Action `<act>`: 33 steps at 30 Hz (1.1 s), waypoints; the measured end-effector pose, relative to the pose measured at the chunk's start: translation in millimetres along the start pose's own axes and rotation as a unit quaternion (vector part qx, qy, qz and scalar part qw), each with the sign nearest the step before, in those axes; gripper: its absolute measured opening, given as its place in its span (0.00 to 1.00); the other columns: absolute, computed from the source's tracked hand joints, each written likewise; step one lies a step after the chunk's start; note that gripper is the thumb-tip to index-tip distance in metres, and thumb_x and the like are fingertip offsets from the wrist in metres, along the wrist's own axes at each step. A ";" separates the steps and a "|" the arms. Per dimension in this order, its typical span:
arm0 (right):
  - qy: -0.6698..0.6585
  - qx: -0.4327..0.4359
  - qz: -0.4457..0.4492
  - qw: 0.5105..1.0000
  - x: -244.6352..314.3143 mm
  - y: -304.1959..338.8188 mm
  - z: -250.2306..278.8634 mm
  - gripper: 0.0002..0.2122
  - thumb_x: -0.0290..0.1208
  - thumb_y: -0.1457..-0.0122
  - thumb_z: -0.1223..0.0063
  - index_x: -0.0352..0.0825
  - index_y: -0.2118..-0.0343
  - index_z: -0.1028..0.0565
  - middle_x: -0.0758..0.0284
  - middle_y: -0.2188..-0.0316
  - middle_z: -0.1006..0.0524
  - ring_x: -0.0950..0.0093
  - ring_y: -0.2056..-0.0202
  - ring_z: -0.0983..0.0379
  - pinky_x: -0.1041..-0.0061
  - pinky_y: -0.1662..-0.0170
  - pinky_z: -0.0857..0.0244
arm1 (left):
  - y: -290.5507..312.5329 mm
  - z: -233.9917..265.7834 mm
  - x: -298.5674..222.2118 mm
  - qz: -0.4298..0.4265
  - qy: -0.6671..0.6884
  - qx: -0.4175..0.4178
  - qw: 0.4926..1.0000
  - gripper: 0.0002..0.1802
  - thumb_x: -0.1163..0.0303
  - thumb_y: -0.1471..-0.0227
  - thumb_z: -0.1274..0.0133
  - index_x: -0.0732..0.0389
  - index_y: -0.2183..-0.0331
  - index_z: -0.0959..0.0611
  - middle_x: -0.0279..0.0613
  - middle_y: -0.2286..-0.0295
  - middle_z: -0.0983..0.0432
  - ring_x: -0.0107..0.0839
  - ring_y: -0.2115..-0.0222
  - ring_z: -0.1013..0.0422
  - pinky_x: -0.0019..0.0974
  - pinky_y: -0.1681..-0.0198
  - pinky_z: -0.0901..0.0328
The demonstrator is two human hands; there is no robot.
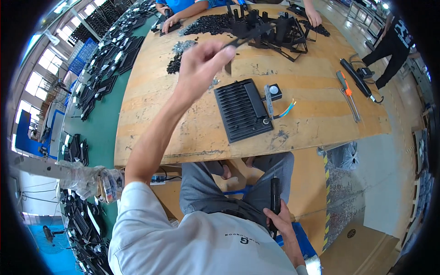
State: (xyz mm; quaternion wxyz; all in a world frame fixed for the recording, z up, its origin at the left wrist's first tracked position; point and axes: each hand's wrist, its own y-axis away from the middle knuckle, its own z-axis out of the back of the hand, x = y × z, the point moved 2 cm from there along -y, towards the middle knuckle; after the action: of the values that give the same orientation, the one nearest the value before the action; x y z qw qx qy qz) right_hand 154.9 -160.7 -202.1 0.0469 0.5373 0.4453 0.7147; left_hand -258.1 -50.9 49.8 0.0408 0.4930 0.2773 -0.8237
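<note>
My left hand (201, 66) is raised over the table, closed on a black metal bracket (251, 35) pinched between thumb and fingers. Below it a black finned floodlight (243, 112) lies with its ribbed back upward. A small sensor box (274, 90) and a pale metal strip (268, 101) sit along its right side, and a short cable (286, 110) with bare coloured wires sticks out. Down by my lap, my right hand (280, 219) is wrapped round a black electric screwdriver (275, 197), held upright below the table edge.
Loose black brackets (286, 39) are heaped at the far side near black screws (208, 25) and silver screws (183, 46). Two co-workers' hands (170, 23) reach in there. At right lie another electric screwdriver (355, 78) and an orange-handled screwdriver (343, 82). A green conveyor (103, 103) carries floodlights at left.
</note>
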 end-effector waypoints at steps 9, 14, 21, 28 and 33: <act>0.033 0.040 0.037 0.998 6.3 6.3 -25.1 0.23 0.32 0.47 0.30 0.34 0.56 0.34 0.70 0.82 0.27 0.78 0.84 0.29 0.76 0.81 0.33 | 120.9 -7.1 59.2 0.158 0.396 -0.129 0.895 0.12 0.67 0.37 0.46 0.62 0.72 0.20 0.39 0.75 0.21 0.24 0.76 0.27 0.29 0.68 0.28; 0.020 0.036 0.068 0.997 1.2 9.0 -38.1 0.22 0.32 0.48 0.30 0.34 0.56 0.34 0.70 0.80 0.26 0.79 0.83 0.29 0.76 0.80 0.34 | 139.7 -8.0 90.2 0.242 0.400 -0.114 0.876 0.09 0.69 0.38 0.46 0.66 0.67 0.19 0.46 0.71 0.19 0.29 0.74 0.22 0.29 0.69 0.23; 0.061 0.022 0.064 0.996 -5.7 3.8 -37.6 0.22 0.33 0.48 0.30 0.33 0.58 0.33 0.71 0.79 0.26 0.80 0.82 0.28 0.77 0.78 0.34 | 142.6 1.9 76.1 0.277 0.069 0.003 0.958 0.23 0.72 0.43 0.51 0.78 0.50 0.24 0.50 0.73 0.17 0.33 0.75 0.21 0.33 0.69 0.25; 0.054 0.036 0.043 0.997 2.4 0.3 -32.4 0.22 0.32 0.48 0.30 0.32 0.57 0.33 0.70 0.79 0.26 0.80 0.82 0.28 0.77 0.79 0.33 | 121.7 -11.7 62.4 0.030 -0.302 0.032 0.952 0.13 0.72 0.49 0.49 0.75 0.66 0.18 0.58 0.82 0.23 0.47 0.79 0.22 0.44 0.72 0.29; 0.043 0.030 0.049 0.997 -1.9 0.0 -31.9 0.22 0.32 0.47 0.30 0.32 0.56 0.33 0.71 0.79 0.26 0.80 0.82 0.28 0.77 0.79 0.33 | 127.2 -10.6 52.9 0.044 -0.297 -0.027 0.953 0.11 0.74 0.49 0.49 0.72 0.77 0.21 0.60 0.82 0.26 0.53 0.80 0.24 0.46 0.73 0.30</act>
State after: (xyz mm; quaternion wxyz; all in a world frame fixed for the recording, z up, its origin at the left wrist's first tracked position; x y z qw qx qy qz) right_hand 129.9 -180.4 -204.3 -0.0235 0.5282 0.4417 0.7248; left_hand -233.4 -141.9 -51.3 0.1711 0.2363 0.2526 -0.9225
